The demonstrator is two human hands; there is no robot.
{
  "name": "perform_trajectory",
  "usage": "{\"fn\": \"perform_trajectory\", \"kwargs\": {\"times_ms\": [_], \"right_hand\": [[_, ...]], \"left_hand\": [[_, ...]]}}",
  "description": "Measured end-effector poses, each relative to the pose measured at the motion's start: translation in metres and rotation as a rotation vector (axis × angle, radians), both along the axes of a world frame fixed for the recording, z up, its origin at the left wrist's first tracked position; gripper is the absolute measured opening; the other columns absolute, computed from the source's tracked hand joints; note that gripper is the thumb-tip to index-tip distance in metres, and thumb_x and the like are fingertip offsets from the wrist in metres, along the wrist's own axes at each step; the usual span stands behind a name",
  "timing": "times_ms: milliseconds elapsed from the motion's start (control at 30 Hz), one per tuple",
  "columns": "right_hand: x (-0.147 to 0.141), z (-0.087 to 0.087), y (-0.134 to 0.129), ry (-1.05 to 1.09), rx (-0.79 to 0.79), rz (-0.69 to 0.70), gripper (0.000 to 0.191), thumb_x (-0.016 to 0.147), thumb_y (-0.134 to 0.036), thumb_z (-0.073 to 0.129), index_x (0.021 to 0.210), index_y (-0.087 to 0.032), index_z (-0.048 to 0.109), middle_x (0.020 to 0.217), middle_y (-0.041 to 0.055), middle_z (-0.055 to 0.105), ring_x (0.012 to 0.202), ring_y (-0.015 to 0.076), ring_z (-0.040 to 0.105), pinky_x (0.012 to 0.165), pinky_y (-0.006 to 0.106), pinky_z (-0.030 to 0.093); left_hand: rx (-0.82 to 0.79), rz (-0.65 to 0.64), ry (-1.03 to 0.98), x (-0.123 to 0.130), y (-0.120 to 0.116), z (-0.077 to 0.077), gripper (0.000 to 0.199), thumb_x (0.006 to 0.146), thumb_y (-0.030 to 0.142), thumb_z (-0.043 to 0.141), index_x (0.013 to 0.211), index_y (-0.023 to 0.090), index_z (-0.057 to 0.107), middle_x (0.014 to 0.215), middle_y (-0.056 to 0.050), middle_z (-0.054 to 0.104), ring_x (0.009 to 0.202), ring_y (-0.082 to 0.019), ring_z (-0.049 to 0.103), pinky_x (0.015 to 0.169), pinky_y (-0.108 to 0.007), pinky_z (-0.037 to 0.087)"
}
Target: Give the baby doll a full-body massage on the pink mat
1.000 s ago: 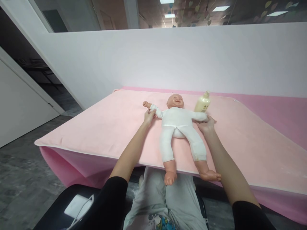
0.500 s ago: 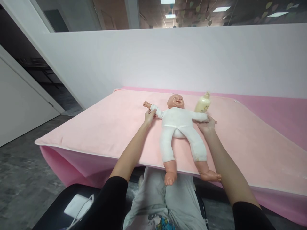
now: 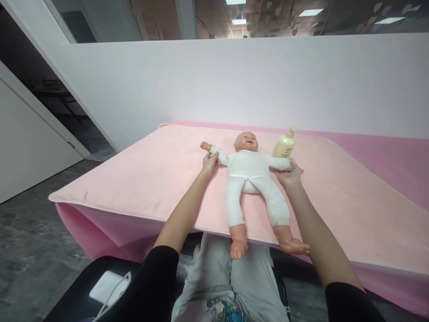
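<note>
A baby doll (image 3: 250,165) with a white cloth body lies on its back on the pink table cover (image 3: 140,170), its head toward the wall and its feet over the near edge. My left hand (image 3: 210,162) is closed on the doll's arm at the left, just below the plastic hand. On the other side my right hand (image 3: 290,173) holds the end of the doll's right-side arm, fingers wrapped round it. A pale yellow pump bottle (image 3: 284,144) stands just behind that arm.
A white wall (image 3: 234,85) rises behind the table, with windows above it. At the lower left, a white device with a cable (image 3: 109,288) rests on a black chair (image 3: 80,290). A door (image 3: 30,138) is at the far left.
</note>
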State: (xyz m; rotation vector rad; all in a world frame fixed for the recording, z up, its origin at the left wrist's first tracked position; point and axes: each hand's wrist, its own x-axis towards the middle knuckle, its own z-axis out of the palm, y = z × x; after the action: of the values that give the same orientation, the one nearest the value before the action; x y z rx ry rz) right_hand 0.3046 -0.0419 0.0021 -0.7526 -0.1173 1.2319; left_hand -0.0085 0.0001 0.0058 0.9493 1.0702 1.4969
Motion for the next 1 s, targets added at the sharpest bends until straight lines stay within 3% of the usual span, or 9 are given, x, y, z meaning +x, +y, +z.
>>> {"fn": "perform_trajectory", "kwargs": {"times_ms": [333,1000], "right_hand": [[0.0006,-0.0017,0.0006,-0.037,0.01,0.01,0.026,0.085,-0.028,0.043,0.105,-0.025,0.059,0.114,0.004,0.065,0.11,0.0208,0.06,0.09,0.052,0.054],[0.0021,-0.0026,0.0015,0.007,0.044,0.027,0.025,0.084,-0.026,0.042,0.104,-0.025,0.058,0.111,0.003,0.065,0.107,0.0199,0.061,0.09,0.051,0.055]], "left_hand": [[0.009,-0.011,0.004,-0.0009,0.0009,-0.0015,0.019,0.082,0.026,0.066,0.092,0.013,0.056,0.07,-0.002,0.062,0.055,-0.01,0.057,0.06,-0.026,0.052],[0.013,-0.007,0.015,-0.001,0.0017,-0.0024,0.012,0.085,0.021,0.06,0.091,0.013,0.055,0.073,-0.002,0.062,0.056,-0.01,0.058,0.058,-0.025,0.052]]}}
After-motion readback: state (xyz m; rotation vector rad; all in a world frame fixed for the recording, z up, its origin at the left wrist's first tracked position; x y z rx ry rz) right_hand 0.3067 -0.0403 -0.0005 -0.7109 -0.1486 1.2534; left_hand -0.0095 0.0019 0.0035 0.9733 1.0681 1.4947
